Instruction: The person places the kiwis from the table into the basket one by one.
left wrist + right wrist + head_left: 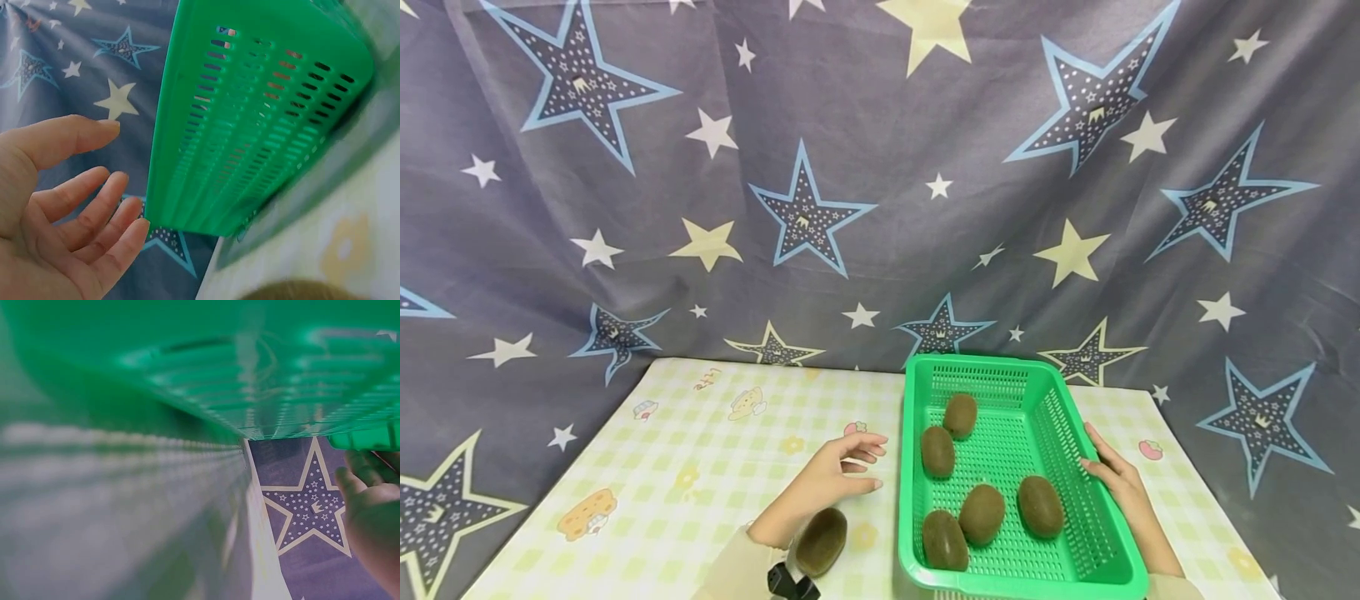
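Note:
A green plastic basket [1022, 575] stands on the table with several brown kiwifruit, among them one kiwifruit [1041, 507] toward its right side. My right hand [1123, 487] holds the basket's right rim, the thumb lying over the edge; in the right wrist view that hand [375, 515] shows at the far right, under the rim. To the left of the basket, my left hand [835, 471] hovers with relaxed fingers and nothing in them. The left wrist view has this hand [75, 219] beside the slotted basket wall [250, 125]. A single kiwifruit [822, 542] lies on the table below my left wrist.
A pale green checked cloth [700, 467] with cartoon prints covers the table. Behind it hangs a dark grey curtain [850, 108] patterned with stars. A black wrist strap piece [793, 583] shows on the left sleeve, close to the loose kiwifruit.

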Demonstrator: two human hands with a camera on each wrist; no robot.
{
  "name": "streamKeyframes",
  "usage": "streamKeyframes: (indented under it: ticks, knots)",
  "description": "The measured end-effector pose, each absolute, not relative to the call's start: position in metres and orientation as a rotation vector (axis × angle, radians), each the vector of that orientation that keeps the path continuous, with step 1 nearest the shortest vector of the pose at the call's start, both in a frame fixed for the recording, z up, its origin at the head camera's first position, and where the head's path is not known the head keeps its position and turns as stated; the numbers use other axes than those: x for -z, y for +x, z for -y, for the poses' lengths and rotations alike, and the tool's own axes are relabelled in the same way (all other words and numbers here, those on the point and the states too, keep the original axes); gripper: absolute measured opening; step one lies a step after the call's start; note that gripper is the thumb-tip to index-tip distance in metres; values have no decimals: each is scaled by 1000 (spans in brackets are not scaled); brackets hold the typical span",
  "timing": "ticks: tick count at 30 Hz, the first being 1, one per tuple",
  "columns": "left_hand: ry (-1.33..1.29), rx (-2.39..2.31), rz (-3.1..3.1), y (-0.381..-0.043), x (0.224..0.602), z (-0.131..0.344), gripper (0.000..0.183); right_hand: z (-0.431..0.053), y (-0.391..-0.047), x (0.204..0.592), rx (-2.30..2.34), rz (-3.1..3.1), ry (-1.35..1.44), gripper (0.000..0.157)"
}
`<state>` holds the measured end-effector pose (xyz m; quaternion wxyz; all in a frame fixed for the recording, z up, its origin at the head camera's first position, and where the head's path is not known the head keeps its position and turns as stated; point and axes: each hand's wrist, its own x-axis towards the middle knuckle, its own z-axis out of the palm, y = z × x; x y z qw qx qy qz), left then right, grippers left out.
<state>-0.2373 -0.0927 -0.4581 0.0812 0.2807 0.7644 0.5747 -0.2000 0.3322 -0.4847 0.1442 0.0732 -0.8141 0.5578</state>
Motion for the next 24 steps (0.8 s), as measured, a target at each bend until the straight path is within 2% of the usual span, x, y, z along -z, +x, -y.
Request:
streamKeyframes:
  ticks: [7,15,24]
  knots:
    - [882,-1626,-2294,-232,470,116,52,-333,-200,485,-1602,2352,209,52]
    - [928,-1510,-2223,-232,486,143,42,-335,-200,486,-1579,2363,193,52]
    - [1011,-1386,-2115,-229,497,168,52,-334,-201,488,-1590,2355,227,52]
